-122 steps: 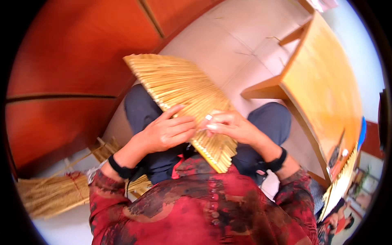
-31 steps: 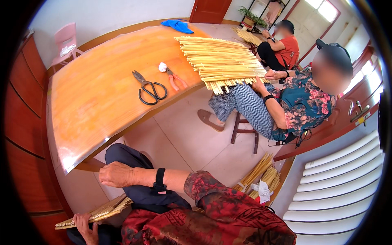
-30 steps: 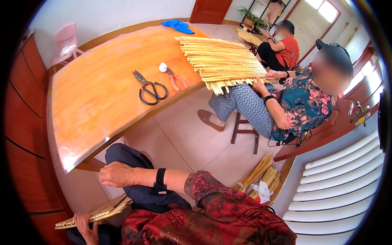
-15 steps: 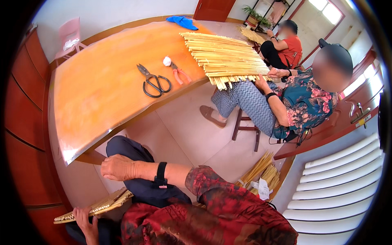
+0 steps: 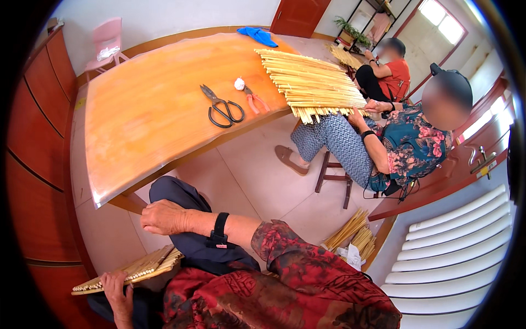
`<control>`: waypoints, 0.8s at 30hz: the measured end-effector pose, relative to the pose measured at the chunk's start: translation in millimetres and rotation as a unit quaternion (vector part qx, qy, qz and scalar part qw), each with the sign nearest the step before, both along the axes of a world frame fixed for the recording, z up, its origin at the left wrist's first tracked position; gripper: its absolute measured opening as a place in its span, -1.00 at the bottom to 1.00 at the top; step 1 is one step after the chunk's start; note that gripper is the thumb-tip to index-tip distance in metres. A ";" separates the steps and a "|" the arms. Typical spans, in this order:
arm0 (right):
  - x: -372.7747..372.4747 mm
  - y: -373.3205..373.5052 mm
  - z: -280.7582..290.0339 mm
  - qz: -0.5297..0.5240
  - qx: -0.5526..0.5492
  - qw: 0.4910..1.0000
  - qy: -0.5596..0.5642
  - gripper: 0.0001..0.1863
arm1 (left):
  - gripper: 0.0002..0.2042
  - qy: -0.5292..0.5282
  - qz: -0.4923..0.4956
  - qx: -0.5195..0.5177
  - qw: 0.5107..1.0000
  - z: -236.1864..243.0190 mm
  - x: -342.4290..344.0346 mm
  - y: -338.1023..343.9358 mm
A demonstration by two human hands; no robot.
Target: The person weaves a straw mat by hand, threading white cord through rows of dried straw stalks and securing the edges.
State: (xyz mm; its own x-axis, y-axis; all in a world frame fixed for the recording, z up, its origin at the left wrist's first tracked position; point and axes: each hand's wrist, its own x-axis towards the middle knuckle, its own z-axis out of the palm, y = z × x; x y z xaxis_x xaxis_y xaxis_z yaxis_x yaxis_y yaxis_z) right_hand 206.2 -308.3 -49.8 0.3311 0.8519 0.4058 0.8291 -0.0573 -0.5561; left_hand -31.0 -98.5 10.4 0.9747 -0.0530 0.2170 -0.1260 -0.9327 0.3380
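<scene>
My left hand [image 5: 118, 288] grips the edge of a flat woven straw mat [image 5: 131, 268] lying across my lap at the lower left. My right hand [image 5: 164, 216], with a black band on its wrist, rests on my knee in dark trousers and holds nothing, its fingers loosely draped. The red patterned sleeve fills the bottom of the view.
A long orange wooden table [image 5: 148, 120] carries black scissors [image 5: 222, 109], red-handled pliers [image 5: 253, 100], a white ball [image 5: 239, 84], a blue cloth [image 5: 258, 35] and a big straw mat [image 5: 312, 85]. A seated person [image 5: 405, 148] works on that mat. Loose straw bundles [image 5: 350, 236] lie on the floor.
Four seconds ago both hands worked on the mat in my lap. Now the view faces the table, and my right hand lies on my knee. Little has moved in the last second.
</scene>
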 end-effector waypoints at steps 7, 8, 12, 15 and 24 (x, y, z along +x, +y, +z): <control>-3.7 8.1 1.1 0.000 -0.009 1.000 -0.005 -0.87 | -0.59 -0.005 -0.024 0.009 1.000 -6.1 -6.0 10.4; -4.4 8.6 1.3 0.000 -0.006 1.000 -0.005 -0.87 | -0.59 -0.005 -0.024 0.006 1.000 -6.1 -6.1 11.1; -6.8 7.5 4.3 -0.004 -0.020 1.000 -0.006 -0.87 | -0.58 -0.011 -0.036 0.014 0.999 -4.4 -7.7 10.2; -8.8 6.2 4.9 -0.012 0.004 1.000 0.002 -0.87 | -0.58 -0.022 -0.042 0.020 0.999 -3.0 -4.9 8.5; -10.0 4.1 6.4 -0.005 -0.009 1.000 -0.005 -0.86 | -0.58 -0.010 -0.038 0.026 0.999 -3.1 -9.0 9.6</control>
State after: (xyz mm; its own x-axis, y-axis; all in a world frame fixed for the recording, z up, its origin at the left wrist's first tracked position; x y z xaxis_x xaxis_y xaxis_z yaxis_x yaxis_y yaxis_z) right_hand 196.2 -304.2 -43.3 0.3354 0.8560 0.3934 0.8337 -0.0754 -0.5470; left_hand -40.0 -88.9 7.4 0.9630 -0.1392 0.2307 -0.2038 -0.9364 0.2858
